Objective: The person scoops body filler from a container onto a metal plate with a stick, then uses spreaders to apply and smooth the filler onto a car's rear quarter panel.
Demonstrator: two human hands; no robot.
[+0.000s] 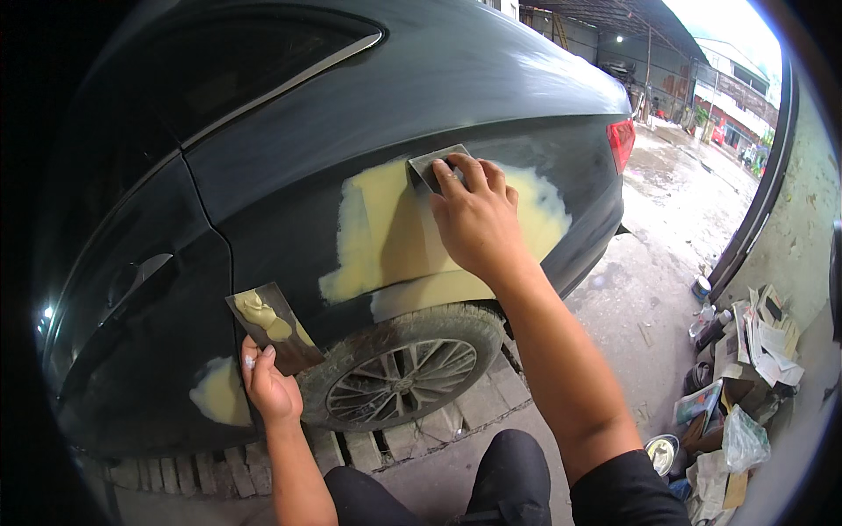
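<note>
Left of the rear wheel (403,383): my left hand (274,392), partly curled, grips the near edge of a flat mixing plate (296,353) carrying a heap of yellowish body filler (257,310). Above the wheel: a broad filler patch (379,219) covers the dark quarter panel. My right hand (481,230), fingers bent and nearly closed, pinches a thin rectangular spreader (426,167) at the patch's upper edge; blade contact is partly hidden. Beyond, up and right of the wheel: red tail light (621,145). Step, as judged: spreading filler. Next move calls for even pressure, a shallow blade angle and a level plate.
</note>
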